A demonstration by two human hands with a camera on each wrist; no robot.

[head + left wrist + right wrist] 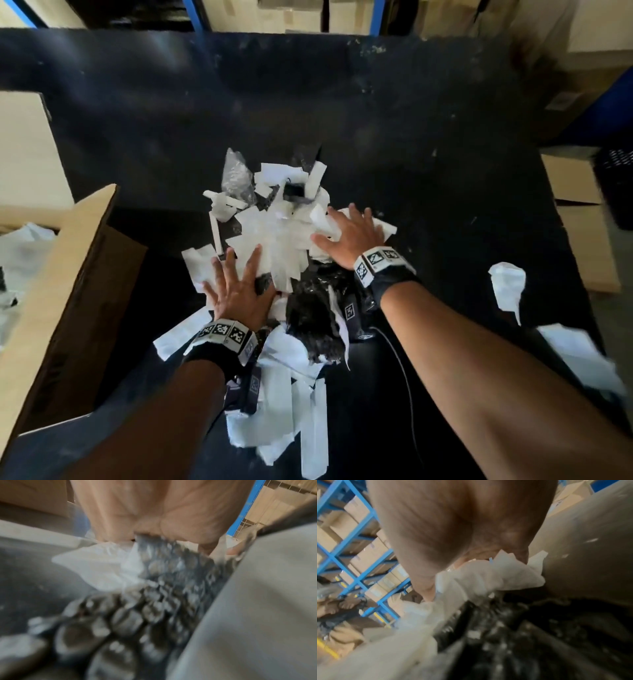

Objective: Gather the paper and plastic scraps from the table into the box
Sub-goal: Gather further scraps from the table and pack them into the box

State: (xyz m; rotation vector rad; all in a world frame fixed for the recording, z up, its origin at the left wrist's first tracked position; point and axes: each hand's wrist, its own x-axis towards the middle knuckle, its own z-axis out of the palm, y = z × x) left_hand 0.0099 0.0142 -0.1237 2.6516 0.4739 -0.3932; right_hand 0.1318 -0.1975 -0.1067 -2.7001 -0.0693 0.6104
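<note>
A heap of white paper strips [274,236] mixed with clear and black bubble-wrap plastic [311,318] lies mid-table on the black table [411,137]. My left hand [236,287] rests flat on the heap's near-left side, fingers spread. My right hand [349,233] lies flat on its right side, fingers spread over the paper. The open cardboard box [68,291] stands at the table's left edge, with white scraps inside. The left wrist view shows the left hand [154,520] pressing on white paper [102,566] and bubble wrap [171,588]. The right wrist view shows the right hand [462,534] on crumpled paper [488,577].
More white strips [294,411] trail toward me beneath my left forearm. Loose scraps lie at the right edge: one [507,287] and a bigger one [579,353]. A thin cable [400,370] runs under my right arm. Shelving with cartons [359,547] stands behind.
</note>
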